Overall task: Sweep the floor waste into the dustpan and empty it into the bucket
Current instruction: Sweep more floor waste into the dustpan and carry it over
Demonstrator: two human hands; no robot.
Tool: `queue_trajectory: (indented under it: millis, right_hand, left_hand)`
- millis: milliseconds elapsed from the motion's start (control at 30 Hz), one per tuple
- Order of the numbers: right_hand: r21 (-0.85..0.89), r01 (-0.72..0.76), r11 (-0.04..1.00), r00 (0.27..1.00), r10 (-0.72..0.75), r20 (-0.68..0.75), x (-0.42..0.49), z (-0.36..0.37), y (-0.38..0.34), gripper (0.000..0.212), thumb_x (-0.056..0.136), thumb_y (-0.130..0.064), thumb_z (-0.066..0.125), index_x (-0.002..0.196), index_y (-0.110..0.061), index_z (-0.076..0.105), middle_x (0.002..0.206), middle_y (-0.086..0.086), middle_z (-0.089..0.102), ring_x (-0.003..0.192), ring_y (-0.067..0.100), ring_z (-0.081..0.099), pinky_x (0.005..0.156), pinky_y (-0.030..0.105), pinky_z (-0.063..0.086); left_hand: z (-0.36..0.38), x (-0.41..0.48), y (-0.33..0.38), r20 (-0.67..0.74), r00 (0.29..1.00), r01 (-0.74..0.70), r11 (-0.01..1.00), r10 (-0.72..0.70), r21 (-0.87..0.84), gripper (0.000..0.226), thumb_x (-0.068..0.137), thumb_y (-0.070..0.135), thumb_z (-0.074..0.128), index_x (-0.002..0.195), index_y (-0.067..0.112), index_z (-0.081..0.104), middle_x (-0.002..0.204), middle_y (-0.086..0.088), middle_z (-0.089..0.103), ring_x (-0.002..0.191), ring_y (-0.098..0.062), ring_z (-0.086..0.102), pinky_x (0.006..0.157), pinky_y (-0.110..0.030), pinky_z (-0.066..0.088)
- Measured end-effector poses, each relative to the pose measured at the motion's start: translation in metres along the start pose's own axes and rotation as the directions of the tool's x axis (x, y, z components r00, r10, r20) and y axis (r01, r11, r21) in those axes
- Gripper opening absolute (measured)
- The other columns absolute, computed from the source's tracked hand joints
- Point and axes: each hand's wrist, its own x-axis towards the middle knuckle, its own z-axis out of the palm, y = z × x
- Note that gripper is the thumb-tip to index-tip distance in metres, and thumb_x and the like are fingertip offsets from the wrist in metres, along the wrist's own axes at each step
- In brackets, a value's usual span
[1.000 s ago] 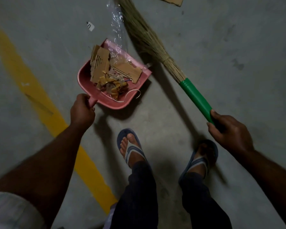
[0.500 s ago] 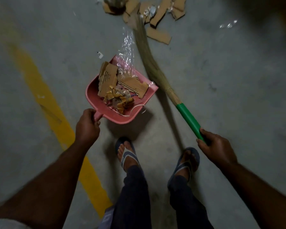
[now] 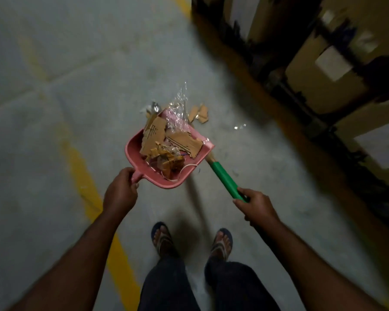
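Note:
My left hand (image 3: pixel 121 194) grips the handle of a pink dustpan (image 3: pixel 134 151), held above the floor in the middle of the view. The pan carries cardboard scraps (image 3: pixel 154 131), yellow bits and clear plastic film (image 3: pixel 177 104). My right hand (image 3: pixel 255 204) grips the green handle of a grass broom (image 3: pixel 225 180); its bristles are hidden behind the dustpan. More cardboard pieces (image 3: pixel 200 114) and a shiny plastic scrap (image 3: pixel 239 126) lie on the floor beyond the pan. No bucket is in view.
A yellow floor line (image 3: pixel 85 176) runs down the left of the grey concrete. Dark racks with cardboard boxes (image 3: pixel 323 86) stand along the right, edged by another yellow line. My two feet in sandals (image 3: pixel 164 239) stand below the pan.
The view has swung up and right, bringing the racks into sight. The loaded dustpan has risen and now covers the broom's bristles. Both hands keep their grips.

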Motion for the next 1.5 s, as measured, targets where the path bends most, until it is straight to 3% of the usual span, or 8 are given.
queue_trajectory:
  millis: [67,300,433,767,1133,1400,1500]
  right_hand:
    - [0.054,0.001,0.999,1.0,0.0,-0.022,-0.032,-0.025,-0.014,0.051,0.083,-0.032,0.073,0.133,-0.026,0.06,0.087,-0.003,0.067,0.046,0.016,0.062,0.039,0.028,0.05]
    - [0.126,-0.01,0.992,0.993,0.024,-0.112,-0.114,-0.084,-0.037,0.054,0.087,-0.029,0.072,0.138,-0.026,0.056,0.103,0.004,0.066,0.049,0.018,0.065,0.04,0.026,0.05]
    - [0.163,-0.016,0.987,0.98,0.047,-0.191,-0.134,-0.109,-0.057,0.052,0.089,-0.028,0.07,0.139,-0.027,0.055,0.097,0.003,0.064,0.055,0.021,0.065,0.041,0.024,0.048]
    - [0.39,0.026,0.921,0.885,0.16,-0.437,-0.183,-0.126,-0.104,0.052,0.087,-0.028,0.072,0.136,-0.028,0.056,0.099,0.006,0.066,0.051,0.025,0.067,0.042,0.03,0.052]
    - [0.581,0.083,0.81,0.707,0.363,-0.607,-0.279,-0.122,-0.066,0.046,0.086,-0.027,0.074,0.131,-0.027,0.062,0.091,0.008,0.068,0.045,0.023,0.064,0.039,0.028,0.047]
    - [0.715,0.131,0.687,0.498,0.578,-0.647,-0.368,-0.11,-0.002,0.043,0.087,-0.021,0.073,0.129,-0.025,0.064,0.085,0.01,0.069,0.044,0.027,0.063,0.04,0.031,0.049]
    - [0.764,0.162,0.625,0.417,0.658,-0.627,-0.397,-0.105,0.027,0.042,0.087,-0.021,0.073,0.127,-0.029,0.064,0.086,0.006,0.069,0.047,0.03,0.065,0.041,0.03,0.048]
  left_hand:
    - [-0.03,-0.018,0.022,-0.012,1.0,-0.027,1.0,0.027,-0.005,0.038,0.09,0.016,0.064,0.125,0.023,0.052,0.117,-0.008,0.067,0.103,-0.033,0.062,0.078,-0.038,0.048]
    - [-0.094,-0.053,0.084,-0.049,0.987,-0.154,0.988,0.152,-0.028,0.037,0.088,0.019,0.068,0.123,0.023,0.056,0.114,-0.008,0.069,0.101,-0.031,0.064,0.077,-0.037,0.049]
    - [-0.116,-0.049,0.11,-0.038,0.97,-0.24,0.97,0.239,-0.037,0.038,0.086,0.021,0.07,0.121,0.025,0.058,0.114,-0.008,0.07,0.102,-0.031,0.064,0.078,-0.038,0.05]
    - [-0.162,-0.032,0.186,0.013,0.85,-0.527,0.85,0.527,-0.018,0.033,0.088,0.025,0.067,0.12,0.025,0.06,0.109,-0.005,0.071,0.099,-0.029,0.066,0.074,-0.035,0.05]
    - [-0.163,-0.072,0.265,0.091,0.606,-0.788,0.612,0.79,-0.065,0.025,0.091,0.025,0.066,0.116,0.026,0.062,0.098,-0.003,0.071,0.083,-0.023,0.064,0.069,-0.039,0.056]
    - [-0.124,-0.154,0.331,0.247,0.384,-0.904,0.417,0.89,-0.098,0.03,0.094,0.024,0.062,0.124,0.028,0.061,0.102,0.003,0.069,0.082,-0.015,0.061,0.064,-0.033,0.053]
    - [-0.103,-0.192,0.354,0.309,0.326,-0.918,0.377,0.893,-0.12,0.03,0.095,0.022,0.061,0.125,0.027,0.06,0.092,0.013,0.061,0.077,-0.007,0.059,0.058,-0.029,0.05]
